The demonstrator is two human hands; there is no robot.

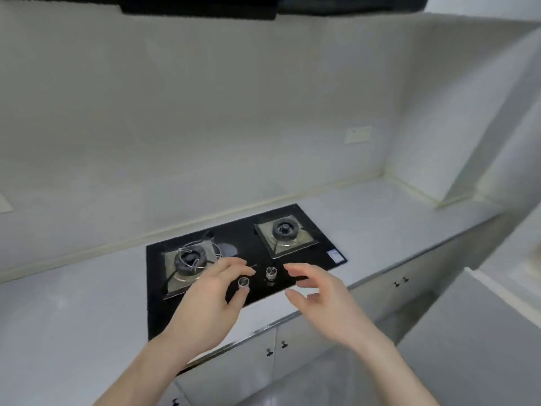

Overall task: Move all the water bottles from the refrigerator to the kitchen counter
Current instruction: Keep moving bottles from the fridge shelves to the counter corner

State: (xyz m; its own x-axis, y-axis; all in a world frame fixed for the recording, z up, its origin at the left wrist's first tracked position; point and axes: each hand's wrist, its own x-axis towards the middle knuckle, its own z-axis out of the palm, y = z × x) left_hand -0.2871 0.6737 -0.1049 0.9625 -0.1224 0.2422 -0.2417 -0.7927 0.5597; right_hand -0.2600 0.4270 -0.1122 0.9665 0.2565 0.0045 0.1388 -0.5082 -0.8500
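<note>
No water bottle shows anywhere in the head view. The pale kitchen counter (73,312) runs from the left foreground to the far right corner. My left hand (210,294) hovers over the front of the black gas hob (254,247), fingers loosely bent, holding nothing. My right hand (319,297) hovers beside it at the hob's front edge, fingers relaxed and spread, also holding nothing. The picture is blurred by motion.
The hob has two burners (284,230) and two metal knobs (271,272). White cabinet doors (295,356) with small dark handles sit below the counter. A white appliance top, perhaps the refrigerator (480,332), fills the lower right. A dark range hood (205,7) hangs above.
</note>
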